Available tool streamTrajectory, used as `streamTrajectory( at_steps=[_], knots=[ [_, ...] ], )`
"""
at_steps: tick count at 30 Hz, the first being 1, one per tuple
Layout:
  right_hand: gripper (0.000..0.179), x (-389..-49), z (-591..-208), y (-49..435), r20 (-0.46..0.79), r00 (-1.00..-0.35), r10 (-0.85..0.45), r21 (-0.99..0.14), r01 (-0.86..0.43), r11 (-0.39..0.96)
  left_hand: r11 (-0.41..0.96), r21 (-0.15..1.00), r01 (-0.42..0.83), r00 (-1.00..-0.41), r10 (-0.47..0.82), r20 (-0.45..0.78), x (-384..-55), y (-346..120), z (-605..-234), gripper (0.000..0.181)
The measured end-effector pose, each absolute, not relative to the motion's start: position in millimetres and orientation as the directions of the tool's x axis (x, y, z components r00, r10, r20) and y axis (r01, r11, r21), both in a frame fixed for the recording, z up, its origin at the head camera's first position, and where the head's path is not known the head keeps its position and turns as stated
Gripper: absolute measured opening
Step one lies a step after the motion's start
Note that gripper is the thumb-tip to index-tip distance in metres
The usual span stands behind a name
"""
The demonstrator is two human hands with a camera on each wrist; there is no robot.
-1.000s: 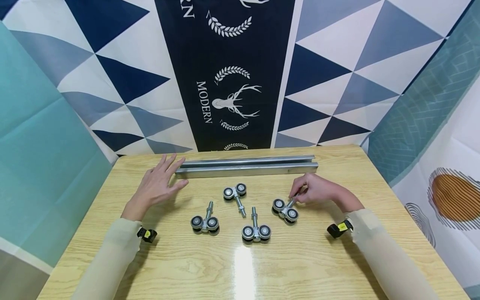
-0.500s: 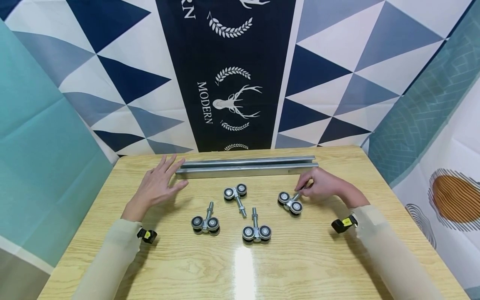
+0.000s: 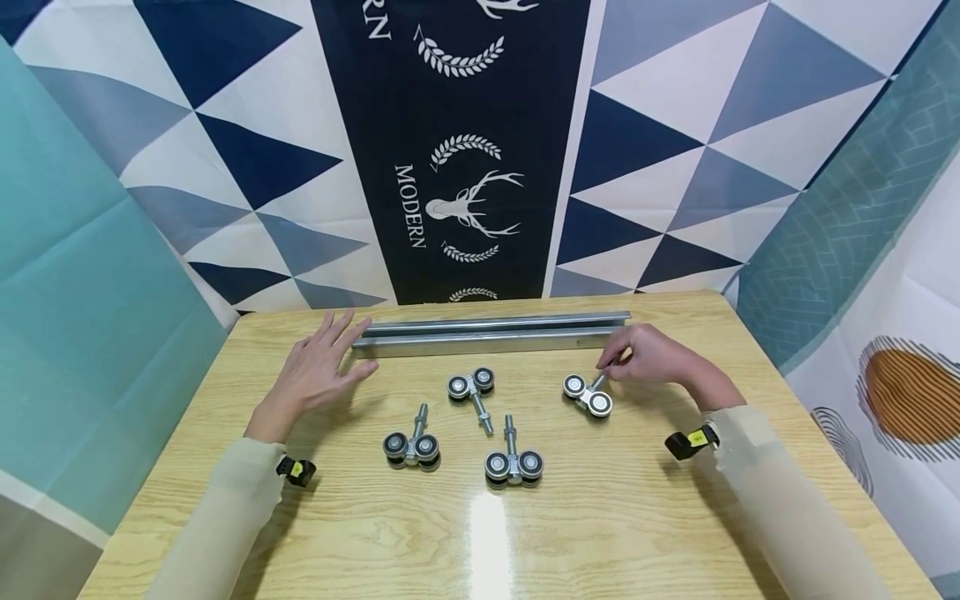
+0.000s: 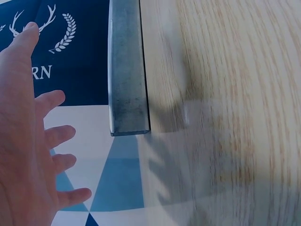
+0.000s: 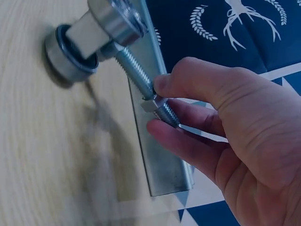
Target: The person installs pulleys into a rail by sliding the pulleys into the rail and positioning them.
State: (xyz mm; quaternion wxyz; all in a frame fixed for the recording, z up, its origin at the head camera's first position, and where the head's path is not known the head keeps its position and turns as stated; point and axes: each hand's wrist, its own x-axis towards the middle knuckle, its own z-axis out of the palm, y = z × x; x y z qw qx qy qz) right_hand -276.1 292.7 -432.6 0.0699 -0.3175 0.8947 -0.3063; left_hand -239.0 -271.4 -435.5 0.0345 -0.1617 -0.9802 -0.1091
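Note:
My right hand (image 3: 648, 357) pinches the threaded bolt of a metal roller hanger (image 3: 587, 395) between thumb and fingers. In the right wrist view the fingertips sit around the nut (image 5: 154, 103) near the bolt's end, and the hanger's wheels (image 5: 70, 56) point away from the palm. Behind that hand lies the right end of a steel channel rail (image 3: 487, 341). My left hand (image 3: 318, 367) has its fingers spread beside the rail's left end and holds nothing. In the left wrist view the rail (image 4: 128, 70) is apart from the fingers.
Three more roller hangers lie on the wooden table (image 3: 360, 533): one hanger (image 3: 471, 387) close in front of the rail, another hanger (image 3: 412, 450) at left, and a third hanger (image 3: 513, 465) nearest the front. A patterned cloth (image 3: 637, 167) hangs behind the table.
My right hand has moved a little back and to the right, toward the rail's right end, bringing the roller hanger with it. My left hand stays where it was.

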Motion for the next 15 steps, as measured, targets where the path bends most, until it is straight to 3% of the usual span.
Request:
streamTrajectory(
  at_steps=[15],
  knots=[
    [0.014,-272.8,-414.9,285.0,0.124,-0.792,-0.597,-0.447,-0.582,0.679,0.924,0.198,0.326,-0.945,0.312,0.1,-239.7,-270.1,-436.0,0.084]
  ],
)
